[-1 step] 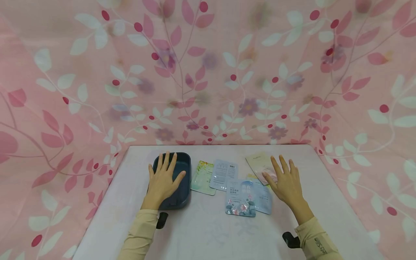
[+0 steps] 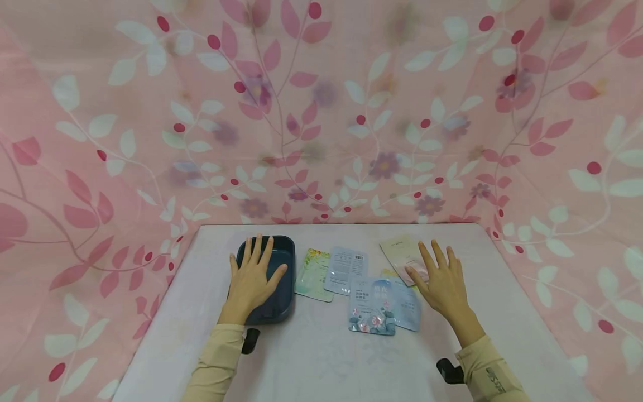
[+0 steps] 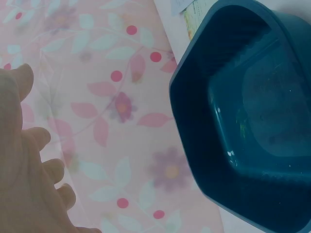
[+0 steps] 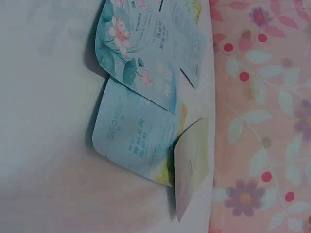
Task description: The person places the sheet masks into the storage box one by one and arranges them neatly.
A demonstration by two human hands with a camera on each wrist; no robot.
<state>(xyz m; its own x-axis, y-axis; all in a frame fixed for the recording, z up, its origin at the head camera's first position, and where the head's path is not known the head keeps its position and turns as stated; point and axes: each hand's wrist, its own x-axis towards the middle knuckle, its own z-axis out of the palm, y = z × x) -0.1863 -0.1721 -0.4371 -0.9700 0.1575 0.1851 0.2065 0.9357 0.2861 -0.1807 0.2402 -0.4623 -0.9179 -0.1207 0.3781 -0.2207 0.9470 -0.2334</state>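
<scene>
My left hand (image 2: 251, 282) is held palm down with fingers spread over a dark blue-green plastic tub (image 2: 285, 296), holding nothing. In the left wrist view, that hand (image 3: 24, 165) appears apart from the tub (image 3: 192, 131), whose inside has no objects in it. With fingers straight and spread, my right hand (image 2: 444, 287) hovers beside a cream-and-pink sachet (image 2: 399, 251), its thumb overlapping it from above. Near it lie a lotus-print sachet (image 2: 372, 312) and a light blue sachet (image 2: 408, 310), partly overlapping. The right wrist view shows these sachets (image 4: 131, 131) but not the hand.
A green floral sachet (image 2: 313, 279) lies just right of the tub, beside a pale blue sachet (image 2: 346, 271) with a barcode. All rest on a white-covered table (image 2: 331, 368). Pink floral cloth (image 2: 321, 184) rises behind the table and along both sides.
</scene>
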